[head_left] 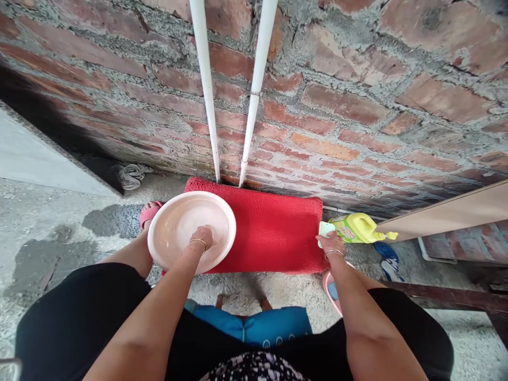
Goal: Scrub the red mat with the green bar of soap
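Note:
My left hand [203, 239] reaches down into a pale pink basin [155, 248] of cloudy water, its fingers hidden below the surface. The basin sits over the left end of a red textured mat [273, 227] laid on the ground. At the mat's right edge, my right hand [332, 244] is closed on a flat, pale green rectangular block [326, 229]; its exact kind is not clear. Just beyond that hand, a yellow detergent bottle [357, 227] lies on its side or leans over.
A brick wall [337, 111] with two white pipes [257, 74] rises behind the mat. A grey rag [132, 175] lies at left, blue-and-white cloth [389, 259] at right. A pink tub [332, 296] is partly under my right arm. Wet patches darken the concrete floor [24, 222].

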A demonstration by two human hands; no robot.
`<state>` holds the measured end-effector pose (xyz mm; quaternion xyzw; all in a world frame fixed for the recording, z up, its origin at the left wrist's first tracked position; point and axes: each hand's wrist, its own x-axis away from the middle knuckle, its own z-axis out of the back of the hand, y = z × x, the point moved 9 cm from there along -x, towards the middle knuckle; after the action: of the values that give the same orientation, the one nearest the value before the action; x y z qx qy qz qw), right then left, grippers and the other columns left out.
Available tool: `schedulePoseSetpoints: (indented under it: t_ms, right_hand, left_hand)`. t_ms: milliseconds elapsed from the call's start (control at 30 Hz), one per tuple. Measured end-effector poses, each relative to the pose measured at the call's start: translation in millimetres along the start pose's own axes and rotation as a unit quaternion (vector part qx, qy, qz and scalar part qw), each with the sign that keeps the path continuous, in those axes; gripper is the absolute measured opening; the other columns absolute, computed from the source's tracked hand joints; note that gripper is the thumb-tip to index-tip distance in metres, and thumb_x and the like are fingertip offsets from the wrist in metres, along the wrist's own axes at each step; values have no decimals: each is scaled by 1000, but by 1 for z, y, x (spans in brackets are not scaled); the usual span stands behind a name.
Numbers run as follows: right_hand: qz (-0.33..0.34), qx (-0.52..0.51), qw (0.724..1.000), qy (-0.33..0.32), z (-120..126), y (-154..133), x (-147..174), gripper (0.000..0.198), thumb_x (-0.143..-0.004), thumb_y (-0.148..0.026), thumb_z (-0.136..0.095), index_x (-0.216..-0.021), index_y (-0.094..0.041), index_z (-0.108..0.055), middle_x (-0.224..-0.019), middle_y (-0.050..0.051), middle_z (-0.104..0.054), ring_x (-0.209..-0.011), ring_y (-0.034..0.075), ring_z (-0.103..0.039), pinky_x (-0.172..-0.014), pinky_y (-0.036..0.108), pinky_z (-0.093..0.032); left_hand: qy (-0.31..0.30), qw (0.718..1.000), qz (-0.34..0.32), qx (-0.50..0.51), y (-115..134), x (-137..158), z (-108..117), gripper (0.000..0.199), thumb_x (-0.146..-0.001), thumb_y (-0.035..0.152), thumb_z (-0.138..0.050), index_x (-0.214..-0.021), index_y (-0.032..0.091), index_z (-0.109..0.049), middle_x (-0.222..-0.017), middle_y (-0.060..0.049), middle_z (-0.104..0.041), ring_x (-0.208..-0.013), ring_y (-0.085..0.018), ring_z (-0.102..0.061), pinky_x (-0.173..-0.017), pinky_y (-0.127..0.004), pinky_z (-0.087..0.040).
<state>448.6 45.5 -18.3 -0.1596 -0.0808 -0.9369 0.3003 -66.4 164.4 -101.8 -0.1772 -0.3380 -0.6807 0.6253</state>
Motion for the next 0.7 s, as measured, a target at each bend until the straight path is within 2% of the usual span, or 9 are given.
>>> schedulePoseSetpoints:
  t_ms: [100,233,333,433,500,567,633,700]
  right_hand:
    - [60,-35,998,10,-8,-50,30,47,-71,-54,-60,-106,-23,-53,-111,10,-55,-100,23,-55,-80,33,-41]
    - [176,-68,981,-35,-44,-159,103,46,-69,-55,-61,-106,-28,-52,-107,2,-55,-90,18,-59,-73,28,-42]
    - [263,-60,960,-78,-72,-231,160,44,-71,-55,-59,-106,-30,-52,-107,0,-54,-86,17,-59,-70,28,-42]
    - [332,-37,938,-90,-86,-270,195,40,-75,-52,-56,-107,-28,-53,-108,3,-53,-89,19,-59,-71,29,-42]
    - [350,-23,933,-85,-89,-273,197,41,-74,-52,-57,-108,-28,-53,-107,4,-52,-91,20,-58,-72,30,-42]
    - [333,-15,940,-77,-88,-255,181,44,-72,-52,-59,-109,-29,-52,-107,3,-52,-92,20,-57,-72,29,-42]
    - [287,-15,956,-64,-81,-217,151,47,-71,-53,-60,-110,-29,-51,-107,2,-52,-91,18,-57,-73,29,-42]
    - [220,-22,974,-42,-68,-161,113,47,-71,-54,-60,-110,-29,-51,-108,2,-52,-90,18,-58,-73,28,-42]
  left_hand:
    - [4,1000,4,-23,1,1,1,57,-65,29,-71,-112,8,-48,-115,-22,-55,-108,-29,-54,-88,-35,-44]
    - [11,999,2,-33,1,3,2,56,-67,30,-68,-116,10,-48,-119,-19,-54,-110,-28,-54,-89,-35,-43]
    - [4,999,19,-31,-3,6,2,57,-68,33,-68,-117,11,-47,-118,-19,-54,-106,-27,-57,-86,-33,-45]
    - [0,998,40,-38,-5,9,3,61,-68,33,-68,-119,9,-45,-121,-21,-52,-106,-28,-57,-84,-33,-45]
    - [-2,998,39,-45,-4,8,3,60,-69,32,-68,-120,10,-45,-121,-21,-52,-108,-27,-56,-85,-32,-45]
    - [-6,998,34,-53,-2,6,3,59,-69,34,-68,-118,11,-46,-119,-20,-54,-108,-27,-56,-86,-33,-45]
    - [-7,998,27,-63,0,3,2,58,-68,35,-69,-116,10,-48,-117,-20,-55,-109,-28,-56,-87,-33,-45]
    - [-6,997,25,-70,0,1,3,59,-67,35,-70,-115,8,-48,-116,-21,-56,-108,-29,-56,-86,-35,-45]
